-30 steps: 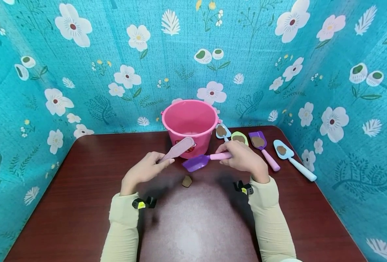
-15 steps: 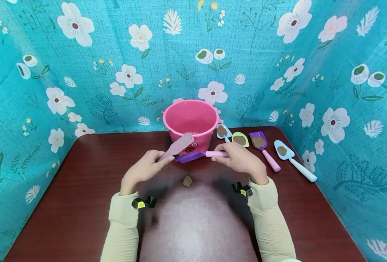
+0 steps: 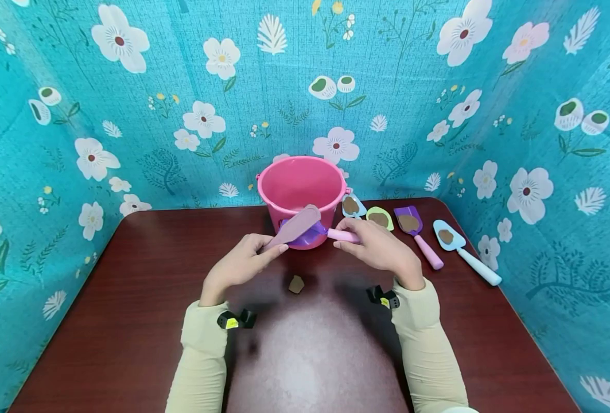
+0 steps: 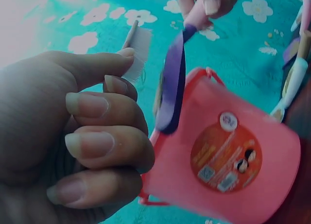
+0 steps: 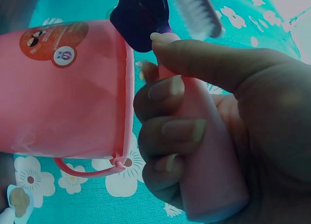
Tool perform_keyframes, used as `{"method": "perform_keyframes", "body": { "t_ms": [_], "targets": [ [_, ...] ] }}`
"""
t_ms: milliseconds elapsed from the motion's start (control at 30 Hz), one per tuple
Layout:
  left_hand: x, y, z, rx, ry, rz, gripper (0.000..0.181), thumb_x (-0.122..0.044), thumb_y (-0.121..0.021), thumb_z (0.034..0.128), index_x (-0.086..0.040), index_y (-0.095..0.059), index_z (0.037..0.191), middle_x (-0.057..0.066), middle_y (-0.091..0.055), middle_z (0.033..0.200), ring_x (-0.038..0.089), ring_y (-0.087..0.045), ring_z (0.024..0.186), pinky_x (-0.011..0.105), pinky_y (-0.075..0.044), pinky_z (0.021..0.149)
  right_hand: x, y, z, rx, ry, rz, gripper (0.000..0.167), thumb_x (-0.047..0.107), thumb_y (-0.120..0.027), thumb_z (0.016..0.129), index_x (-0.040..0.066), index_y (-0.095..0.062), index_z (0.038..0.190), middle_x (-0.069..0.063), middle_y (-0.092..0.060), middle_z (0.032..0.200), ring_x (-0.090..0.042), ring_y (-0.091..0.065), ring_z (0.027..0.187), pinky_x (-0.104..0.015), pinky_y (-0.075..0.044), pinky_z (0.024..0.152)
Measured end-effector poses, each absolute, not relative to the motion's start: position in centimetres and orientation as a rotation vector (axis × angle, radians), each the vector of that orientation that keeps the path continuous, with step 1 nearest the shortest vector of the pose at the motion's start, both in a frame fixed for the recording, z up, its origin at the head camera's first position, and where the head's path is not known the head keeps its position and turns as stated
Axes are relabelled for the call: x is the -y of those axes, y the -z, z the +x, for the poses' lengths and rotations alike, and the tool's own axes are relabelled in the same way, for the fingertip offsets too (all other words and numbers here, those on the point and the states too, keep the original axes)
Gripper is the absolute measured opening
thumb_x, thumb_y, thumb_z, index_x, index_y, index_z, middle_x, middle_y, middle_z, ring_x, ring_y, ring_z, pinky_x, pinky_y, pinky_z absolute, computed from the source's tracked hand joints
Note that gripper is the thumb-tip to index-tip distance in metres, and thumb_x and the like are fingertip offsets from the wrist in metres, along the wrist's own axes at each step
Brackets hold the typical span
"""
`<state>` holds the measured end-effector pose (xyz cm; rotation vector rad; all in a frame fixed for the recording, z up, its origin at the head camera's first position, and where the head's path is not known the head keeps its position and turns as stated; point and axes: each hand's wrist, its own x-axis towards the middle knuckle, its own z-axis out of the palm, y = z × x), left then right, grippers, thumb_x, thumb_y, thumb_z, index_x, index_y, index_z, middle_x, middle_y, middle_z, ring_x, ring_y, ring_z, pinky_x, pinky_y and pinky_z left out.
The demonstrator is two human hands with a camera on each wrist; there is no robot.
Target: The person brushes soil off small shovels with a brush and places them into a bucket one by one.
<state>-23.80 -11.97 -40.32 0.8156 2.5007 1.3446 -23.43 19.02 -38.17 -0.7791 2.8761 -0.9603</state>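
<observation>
My left hand [image 3: 243, 261] pinches the pink brush [image 3: 296, 225], whose white bristles [image 4: 141, 49] show in the left wrist view. My right hand [image 3: 379, 246] grips the pink handle [image 5: 204, 151] of a purple shovel [image 3: 312, 234]. The brush lies across the view of the shovel's blade, in front of the pink bucket [image 3: 305, 183]. Something brown [image 4: 158, 95] shows at the edge of the blade in the left wrist view. A brown piece [image 3: 296, 284] lies on the table nearer the person.
Right of the bucket lie a light blue shovel [image 3: 353, 206], a green-rimmed scoop [image 3: 388, 224], a purple shovel with pink handle [image 3: 428, 252] and another light blue shovel [image 3: 475, 267], each with brown matter on it. Patterned blue cloth [image 3: 284, 115] surrounds the dark table [image 3: 129, 287].
My left hand and the brush have moved right and slightly up. The purple shovel's blade has risen to the bucket's front, tilting, and now sits partly behind the brush.
</observation>
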Motion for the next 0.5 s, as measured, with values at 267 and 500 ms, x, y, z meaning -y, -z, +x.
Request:
{"method": "perform_keyframes", "body": {
  "t_ms": [267,500],
  "targets": [
    [9.7,40.6,-24.2,-2.479,-1.264,0.907,0.036,-0.032,-0.060,0.1033,-0.013,-0.054,0.072,-0.003,-0.038,0.057,0.009,-0.034,0.053,0.024,-0.030,0.052,-19.1,37.7,-23.3,-2.942,0.846,-0.767,0.018,0.031,-0.074,0.094,0.016,-0.070,0.103,0.005,-0.057,0.072,-0.014,-0.054,0.070,-0.033,-0.048,0.066],
    [10.1,41.6,-24.7,-2.503,-1.205,0.813,0.039,-0.039,-0.056,0.1043,-0.011,-0.055,0.076,-0.001,-0.040,0.060,0.011,-0.035,0.053,0.025,-0.031,0.052,-19.8,37.5,-23.2,-2.972,0.812,-0.768,0.015,0.031,-0.075,0.093,0.017,-0.071,0.099,0.006,-0.053,0.065,-0.014,-0.052,0.067,-0.033,-0.047,0.062]
  ]
}}
